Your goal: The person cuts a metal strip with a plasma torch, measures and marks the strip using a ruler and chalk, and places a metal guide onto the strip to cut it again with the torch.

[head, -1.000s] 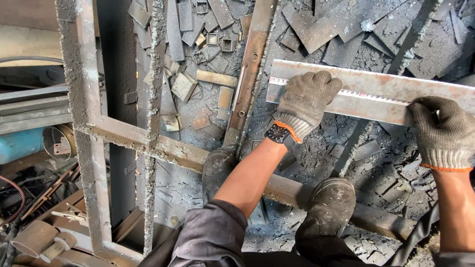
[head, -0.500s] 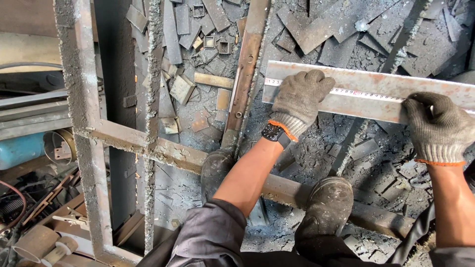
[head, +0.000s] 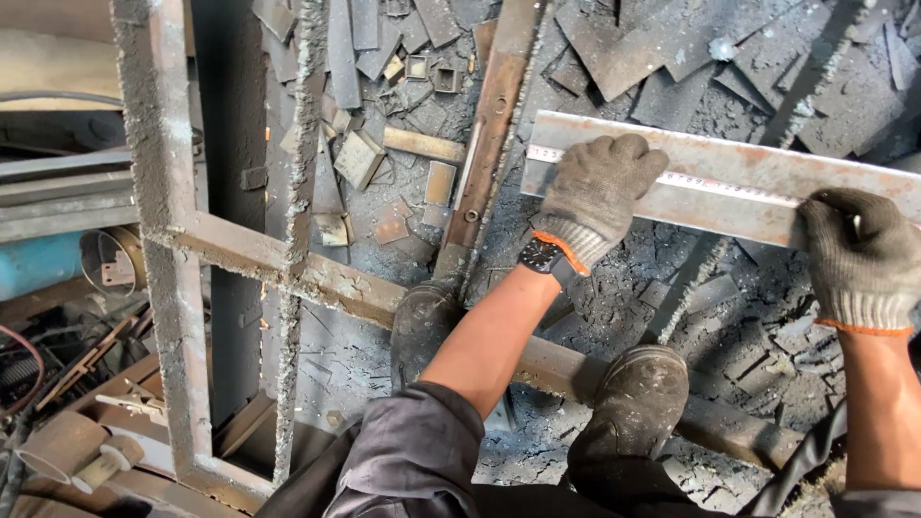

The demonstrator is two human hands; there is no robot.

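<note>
A long rusty flat steel bar (head: 729, 163) lies across the upper right, with a measuring tape strip (head: 710, 184) stretched along it. My left hand (head: 597, 192), in a grey knit glove with an orange cuff, presses down on the bar's left end over the tape. A dark wristwatch (head: 542, 257) sits on that wrist. My right hand (head: 861, 257), gloved the same way, grips the bar and tape farther right. My two dusty boots (head: 638, 403) stand on a steel beam (head: 556, 363) below the bar.
A welded steel frame (head: 173, 240) with a crossbar fills the left. A narrow rusty bar (head: 489, 134) runs up the middle. Scrap offcuts (head: 360, 158) and grey dust cover the floor. A blue cylinder (head: 38, 264) and clutter lie at far left.
Both hands have stayed on the bar and tape. My left hand has shifted slightly left along the bar; the view has drifted a little.
</note>
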